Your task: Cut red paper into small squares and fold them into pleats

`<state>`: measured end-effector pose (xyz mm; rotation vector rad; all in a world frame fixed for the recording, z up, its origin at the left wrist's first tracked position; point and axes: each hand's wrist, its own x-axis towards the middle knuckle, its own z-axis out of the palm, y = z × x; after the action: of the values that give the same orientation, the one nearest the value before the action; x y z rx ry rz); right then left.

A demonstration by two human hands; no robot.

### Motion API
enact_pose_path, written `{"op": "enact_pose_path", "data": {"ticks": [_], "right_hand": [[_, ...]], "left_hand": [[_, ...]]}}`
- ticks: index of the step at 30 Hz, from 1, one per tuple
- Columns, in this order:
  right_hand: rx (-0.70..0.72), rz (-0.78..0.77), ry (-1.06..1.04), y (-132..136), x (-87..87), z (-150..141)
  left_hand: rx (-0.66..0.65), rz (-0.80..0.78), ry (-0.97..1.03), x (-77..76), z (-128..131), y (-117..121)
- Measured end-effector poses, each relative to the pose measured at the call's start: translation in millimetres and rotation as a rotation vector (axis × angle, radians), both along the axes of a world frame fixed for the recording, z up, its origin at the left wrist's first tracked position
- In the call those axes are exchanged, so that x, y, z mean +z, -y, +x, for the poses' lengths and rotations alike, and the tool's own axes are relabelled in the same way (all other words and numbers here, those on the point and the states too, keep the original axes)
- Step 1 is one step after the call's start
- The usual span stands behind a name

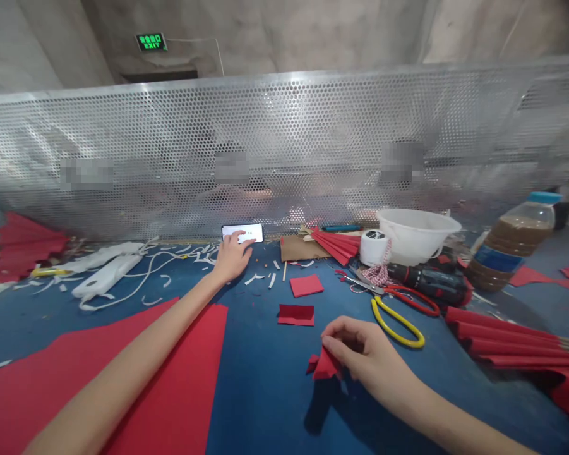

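Note:
My left hand (pixel 232 258) rests its fingertips on a smartphone (pixel 242 233) lying at the far edge of the blue table (pixel 260 392), its screen lit. My right hand (pixel 355 351) pinches a small folded piece of red paper (pixel 324 365) between thumb and fingers, just above the tabletop. Large red paper sheets (pixel 180 379) lie under my left forearm. Two small red paper pieces (pixel 307 285) (pixel 296 315) sit between my hands. Closest to my right hand are yellow-handled scissors (pixel 393 322).
Red-handled scissors (pixel 407 300), a cordless drill (pixel 426 284), a white plastic bowl (pixel 417 235) and a bottle of brown liquid (pixel 516 243) stand at the right. Pleated red paper fans (pixel 506 344) lie at the right edge. White paper scraps (pixel 194 254) litter the table before a perforated metal panel (pixel 284 145).

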<state>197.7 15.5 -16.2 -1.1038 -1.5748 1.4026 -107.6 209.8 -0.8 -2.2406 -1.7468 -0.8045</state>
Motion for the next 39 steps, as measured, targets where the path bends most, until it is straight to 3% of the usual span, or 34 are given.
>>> {"op": "enact_pose_path", "data": {"ticks": [3, 7, 11, 15, 19, 23, 25, 26, 27, 29, 32, 39], "right_hand": [[0.005, 0.004, -0.012, -2, -4.7, 1], [0.019, -0.012, -0.027, -6, -10.7, 3], [0.024, -0.027, -0.076, -9, -10.3, 4], [0.011, -0.045, -0.101, -9, -6.5, 6], [0.006, -0.045, -0.091, -8, -6.1, 7], [-0.020, -0.020, -0.107, -7, -8.2, 6], [-0.023, 0.000, -0.113, -6, -8.9, 6], [-0.022, 0.020, -0.106, -5, -9.1, 5], [-0.019, 0.045, -0.093, -4, -9.1, 5], [-0.007, 0.097, -0.058, -2, -8.8, 5], [0.006, 0.115, -0.046, -1, -7.8, 6], [-0.021, 0.045, -0.079, -6, -8.6, 8]], "left_hand": [[0.089, -0.022, -0.048, -4.0, 1, -27], [0.128, -0.079, -0.082, -9.8, 5, -45], [0.130, -0.098, -0.059, -9.9, 4, -48], [0.094, -0.034, 0.025, 1.9, 12, -35], [0.016, 0.021, 0.182, 11.5, 46, 2], [-0.131, -0.070, 0.329, 3.7, 91, 83], [-0.203, -0.173, 0.404, -1.4, 107, 130], [-0.289, -0.323, 0.544, -2.9, 111, 152], [-0.351, -0.449, 0.645, -3.8, 114, 170], [-0.383, -0.555, 0.679, -4.2, 115, 193], [-0.352, -0.574, 0.640, -4.5, 110, 202], [-0.357, -0.684, 0.814, -8.4, 108, 192]]}}
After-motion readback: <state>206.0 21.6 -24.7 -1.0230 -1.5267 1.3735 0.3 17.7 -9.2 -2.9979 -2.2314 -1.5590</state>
